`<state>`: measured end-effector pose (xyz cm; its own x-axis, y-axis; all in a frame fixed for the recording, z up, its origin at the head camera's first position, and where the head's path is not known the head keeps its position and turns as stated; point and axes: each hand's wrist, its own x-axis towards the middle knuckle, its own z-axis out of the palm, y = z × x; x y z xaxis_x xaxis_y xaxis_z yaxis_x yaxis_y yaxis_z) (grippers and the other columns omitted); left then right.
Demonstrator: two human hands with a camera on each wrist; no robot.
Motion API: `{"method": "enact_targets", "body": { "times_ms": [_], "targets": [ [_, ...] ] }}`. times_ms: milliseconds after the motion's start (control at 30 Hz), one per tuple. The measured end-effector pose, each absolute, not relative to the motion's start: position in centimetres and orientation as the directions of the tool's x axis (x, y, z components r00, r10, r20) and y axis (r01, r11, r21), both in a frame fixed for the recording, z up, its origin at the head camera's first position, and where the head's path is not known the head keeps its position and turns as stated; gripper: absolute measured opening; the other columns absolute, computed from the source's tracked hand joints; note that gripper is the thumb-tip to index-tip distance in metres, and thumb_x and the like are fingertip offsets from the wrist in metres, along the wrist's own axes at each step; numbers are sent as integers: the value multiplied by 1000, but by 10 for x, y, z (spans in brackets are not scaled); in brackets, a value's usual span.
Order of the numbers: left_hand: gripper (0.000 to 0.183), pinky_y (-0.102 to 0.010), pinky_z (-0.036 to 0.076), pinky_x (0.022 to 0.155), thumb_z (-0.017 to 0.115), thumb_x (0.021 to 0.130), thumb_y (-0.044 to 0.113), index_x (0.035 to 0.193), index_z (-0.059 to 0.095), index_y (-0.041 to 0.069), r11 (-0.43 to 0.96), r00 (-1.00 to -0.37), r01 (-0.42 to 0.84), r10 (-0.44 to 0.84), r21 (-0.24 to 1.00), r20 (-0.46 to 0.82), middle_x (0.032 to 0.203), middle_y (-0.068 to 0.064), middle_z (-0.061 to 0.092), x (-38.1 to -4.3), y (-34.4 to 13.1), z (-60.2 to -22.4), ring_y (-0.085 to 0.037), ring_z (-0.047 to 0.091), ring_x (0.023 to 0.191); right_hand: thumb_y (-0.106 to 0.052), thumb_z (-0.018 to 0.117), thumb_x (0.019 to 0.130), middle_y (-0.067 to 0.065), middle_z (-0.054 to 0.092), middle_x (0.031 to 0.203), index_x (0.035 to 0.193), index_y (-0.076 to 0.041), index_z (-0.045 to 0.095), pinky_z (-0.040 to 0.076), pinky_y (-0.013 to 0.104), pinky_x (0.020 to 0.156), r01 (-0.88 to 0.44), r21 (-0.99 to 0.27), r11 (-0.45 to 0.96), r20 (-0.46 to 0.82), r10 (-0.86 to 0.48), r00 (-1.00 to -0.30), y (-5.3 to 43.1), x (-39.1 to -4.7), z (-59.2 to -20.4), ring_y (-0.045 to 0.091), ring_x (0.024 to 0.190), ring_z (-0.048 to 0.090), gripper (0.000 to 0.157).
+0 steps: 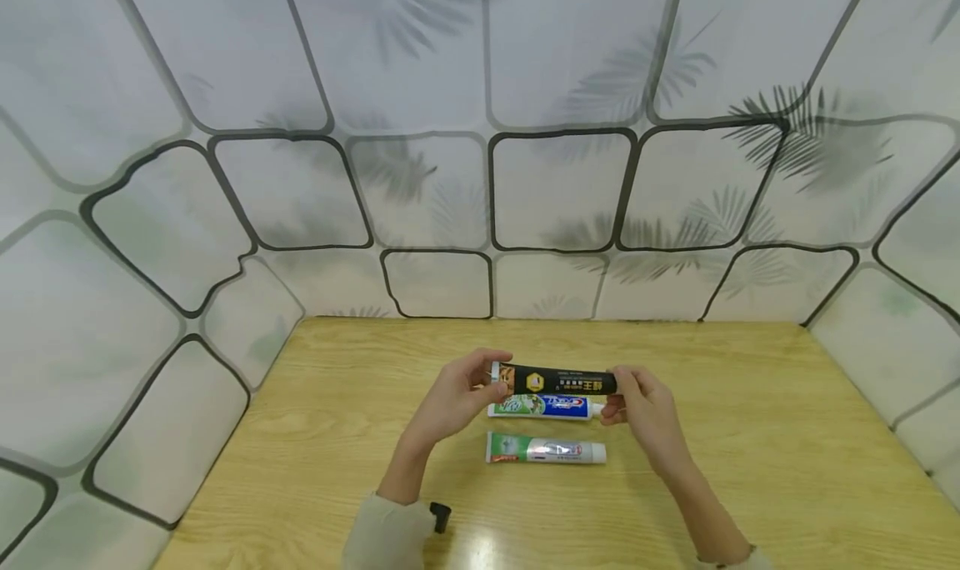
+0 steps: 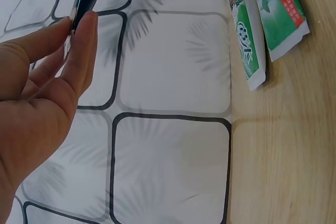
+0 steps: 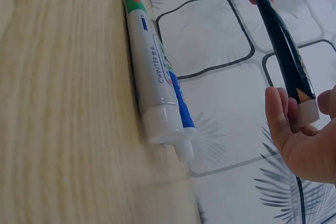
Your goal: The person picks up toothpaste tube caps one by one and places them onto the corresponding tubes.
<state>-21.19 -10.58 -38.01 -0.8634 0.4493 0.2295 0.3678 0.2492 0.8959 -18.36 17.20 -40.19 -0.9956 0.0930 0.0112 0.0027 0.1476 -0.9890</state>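
A black toothpaste tube (image 1: 558, 380) is held up level above the table between both hands, its printed side facing the head camera. My left hand (image 1: 452, 397) pinches its flat crimped end between thumb and fingers. At the other end, my right hand (image 1: 647, 412) grips the tube by its pale cap, which shows in the right wrist view between thumb and fingers (image 3: 278, 111). Below it lies a blue-and-green toothpaste tube (image 1: 551, 407), partly hidden in the head view. A silver-and-green toothpaste tube (image 1: 547, 449) lies parallel to that one, nearer to me.
The tubes lie on a light wood-grain table (image 1: 360, 362). Around its back and sides hangs a pale cloth (image 1: 558, 191) with dark outlined blocks and leaf prints. A small black piece (image 1: 440, 517) sticks out beside the left sleeve (image 1: 388, 530).
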Motion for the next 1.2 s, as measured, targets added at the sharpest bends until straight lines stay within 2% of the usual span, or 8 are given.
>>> {"method": "enact_targets", "body": {
  "times_ms": [67,233,400,567,733,900,1000,1200],
  "targets": [
    [40,-28,53,68,65,96,4,135,57,4,251,-872,357,434,900,225,82,-9,57,-217,-104,-379,-27,69,83,-30,43,108,14,59,90,128,5,55,59,35,70,30,-990,136,-19,81,-997,173,-188,-399,17,74,66,42],
    [40,-31,57,74,61,95,-3,134,56,0,231,-889,320,408,919,207,84,-12,59,-233,-101,-379,-34,69,87,-25,40,108,17,61,98,136,4,51,59,34,72,73,-988,136,-67,47,-997,177,-200,-395,21,82,69,42],
    [38,-37,58,77,60,95,-3,133,57,-1,250,-895,300,407,921,181,89,-15,61,-248,-98,-382,-39,68,90,-19,40,107,20,62,103,141,4,45,58,31,68,96,-984,149,-93,28,-995,182,-213,-395,16,79,66,41],
    [37,-41,57,81,59,95,-2,133,57,-1,264,-908,246,399,933,127,92,-14,62,-260,-96,-388,-47,65,97,-18,42,106,25,62,111,143,7,39,57,29,68,112,-977,181,-113,4,-994,185,-225,-399,13,79,65,45],
    [39,-51,55,85,60,94,-4,133,57,-1,265,-919,216,381,940,103,97,-17,62,-268,-93,-396,-45,65,98,-20,43,106,30,60,117,143,10,38,57,28,67,100,-968,230,-110,-30,-994,187,-233,-407,14,81,64,48],
    [40,-45,56,85,62,94,-1,134,57,-1,313,-937,193,339,930,80,122,-22,61,-274,-90,-406,-36,65,103,-18,46,106,29,55,119,139,11,43,57,29,67,81,-957,278,-96,-42,-994,189,-242,-419,16,83,61,44],
    [40,-44,54,87,63,94,1,134,58,0,359,-949,176,309,917,61,131,-25,58,-275,-88,-411,-36,62,111,-15,49,105,28,56,116,135,13,47,57,34,72,64,-949,308,-80,-41,-996,189,-247,-427,22,89,60,41],
    [40,-48,52,91,66,94,6,132,59,-3,425,-956,169,289,889,43,129,-26,60,-280,-84,-424,-39,58,116,-10,53,102,28,62,111,131,16,51,57,38,82,73,-946,315,-75,4,-997,190,-254,-439,36,99,62,39]
  ]
}}
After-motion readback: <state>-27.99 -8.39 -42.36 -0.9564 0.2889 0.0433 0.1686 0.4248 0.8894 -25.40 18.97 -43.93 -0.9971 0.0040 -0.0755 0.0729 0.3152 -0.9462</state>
